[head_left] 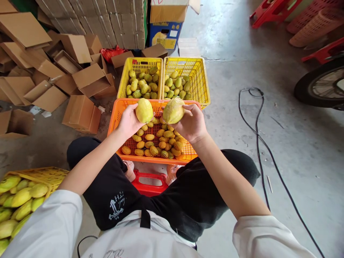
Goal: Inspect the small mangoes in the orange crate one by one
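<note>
My left hand [129, 122] is closed on a yellow-green fruit [144, 110]. Just to the right, my right hand [191, 123] grips a second, slightly larger fruit [173, 110]. Both fruits are held side by side above an orange crate [115, 118] with several smaller yellow and brownish fruits on its floor. Behind it stand two yellow crates, the left one [140, 63] and the right one [200, 77], each part-filled with green-yellow fruits. I sit on a red stool [149, 182] with my knees apart.
A yellow crate [45, 174] heaped with larger fruits stands at my left. Folded and open cardboard boxes [80, 71] lie piled at the back left. A black cable [258, 136] runs across the concrete floor on the right, near a wheel [322, 84] and red plastic crates [271, 10].
</note>
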The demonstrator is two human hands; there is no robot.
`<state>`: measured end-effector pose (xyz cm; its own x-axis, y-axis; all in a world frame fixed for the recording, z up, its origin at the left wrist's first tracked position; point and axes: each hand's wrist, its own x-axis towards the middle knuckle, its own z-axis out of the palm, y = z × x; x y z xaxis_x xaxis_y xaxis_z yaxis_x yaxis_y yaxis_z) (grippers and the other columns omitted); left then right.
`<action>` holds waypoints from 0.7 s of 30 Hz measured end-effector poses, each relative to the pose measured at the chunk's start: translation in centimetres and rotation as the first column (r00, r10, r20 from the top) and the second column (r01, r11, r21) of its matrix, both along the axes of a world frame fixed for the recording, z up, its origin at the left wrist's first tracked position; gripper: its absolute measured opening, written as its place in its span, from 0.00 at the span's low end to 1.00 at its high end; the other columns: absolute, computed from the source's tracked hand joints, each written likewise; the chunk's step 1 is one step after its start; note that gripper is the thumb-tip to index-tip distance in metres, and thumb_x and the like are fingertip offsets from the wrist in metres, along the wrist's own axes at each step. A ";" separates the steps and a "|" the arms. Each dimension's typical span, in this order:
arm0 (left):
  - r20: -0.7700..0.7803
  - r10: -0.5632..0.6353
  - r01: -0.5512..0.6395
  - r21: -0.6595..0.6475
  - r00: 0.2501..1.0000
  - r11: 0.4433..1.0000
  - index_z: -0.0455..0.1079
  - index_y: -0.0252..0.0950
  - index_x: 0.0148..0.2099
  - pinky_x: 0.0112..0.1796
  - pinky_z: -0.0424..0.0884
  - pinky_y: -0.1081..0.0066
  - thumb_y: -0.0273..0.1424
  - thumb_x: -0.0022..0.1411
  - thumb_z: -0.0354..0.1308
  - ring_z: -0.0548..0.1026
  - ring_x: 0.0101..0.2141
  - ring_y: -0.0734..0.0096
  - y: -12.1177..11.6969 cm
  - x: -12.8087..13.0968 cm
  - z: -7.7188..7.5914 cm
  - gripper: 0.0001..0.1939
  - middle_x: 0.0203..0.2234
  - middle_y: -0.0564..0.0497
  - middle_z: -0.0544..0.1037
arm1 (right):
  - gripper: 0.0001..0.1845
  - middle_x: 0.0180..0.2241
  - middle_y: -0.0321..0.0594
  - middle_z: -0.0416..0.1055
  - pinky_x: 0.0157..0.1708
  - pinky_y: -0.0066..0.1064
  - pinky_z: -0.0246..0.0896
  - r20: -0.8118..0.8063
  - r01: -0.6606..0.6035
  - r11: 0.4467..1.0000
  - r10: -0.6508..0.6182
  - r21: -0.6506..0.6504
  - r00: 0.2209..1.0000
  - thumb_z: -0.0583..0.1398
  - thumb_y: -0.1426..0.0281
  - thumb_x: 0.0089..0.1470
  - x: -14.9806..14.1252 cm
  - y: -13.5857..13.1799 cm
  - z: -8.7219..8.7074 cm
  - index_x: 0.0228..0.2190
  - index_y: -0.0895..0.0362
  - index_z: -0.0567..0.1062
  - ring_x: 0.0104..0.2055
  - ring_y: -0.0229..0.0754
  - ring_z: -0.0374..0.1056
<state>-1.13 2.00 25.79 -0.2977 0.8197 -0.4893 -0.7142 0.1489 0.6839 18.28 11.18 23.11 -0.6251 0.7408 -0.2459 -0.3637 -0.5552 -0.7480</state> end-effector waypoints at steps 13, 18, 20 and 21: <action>-0.244 -0.179 0.207 0.093 0.953 0.974 0.75 0.41 0.60 0.54 0.86 0.56 0.38 0.61 0.79 0.87 0.56 0.46 -0.7 -0.5 -2.2 0.28 0.49 0.44 0.87 | 0.27 0.40 0.37 0.85 0.47 0.43 0.88 -0.038 0.029 0.999 -0.028 0.032 0.999 0.77 0.43 0.52 0.1 0.2 -0.9 0.43 0.45 0.80 0.53 0.54 0.85; -0.240 -0.184 0.205 0.065 0.953 0.977 0.76 0.42 0.58 0.50 0.87 0.58 0.39 0.60 0.80 0.89 0.51 0.49 -0.6 -0.5 -2.7 0.27 0.43 0.46 0.87 | 0.24 0.38 0.36 0.84 0.48 0.45 0.89 -0.036 0.039 0.999 -0.039 0.023 0.999 0.78 0.47 0.54 0.0 0.3 -1.4 0.42 0.45 0.78 0.52 0.54 0.85; -0.189 -0.166 0.180 0.060 0.968 0.982 0.76 0.42 0.57 0.51 0.87 0.58 0.40 0.63 0.78 0.88 0.52 0.49 -0.5 -0.5 -2.4 0.24 0.43 0.47 0.86 | 0.23 0.38 0.35 0.85 0.49 0.46 0.88 -0.063 0.057 0.998 -0.056 0.012 0.996 0.77 0.48 0.54 0.0 0.3 -1.4 0.42 0.45 0.78 0.53 0.55 0.85; -0.156 -0.153 0.164 0.060 0.976 0.985 0.76 0.41 0.56 0.52 0.87 0.58 0.41 0.66 0.76 0.88 0.54 0.49 -0.5 -0.4 -2.1 0.21 0.43 0.47 0.86 | 0.22 0.39 0.36 0.85 0.50 0.48 0.88 -0.083 0.067 0.998 -0.066 0.006 0.994 0.77 0.49 0.55 0.1 0.3 -1.4 0.41 0.45 0.79 0.54 0.56 0.85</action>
<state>-1.57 1.54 23.70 -0.2264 0.8938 -0.3870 -0.5740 0.1986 0.7944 18.33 11.52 21.75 -0.5922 0.7835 -0.1882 -0.4608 -0.5209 -0.7186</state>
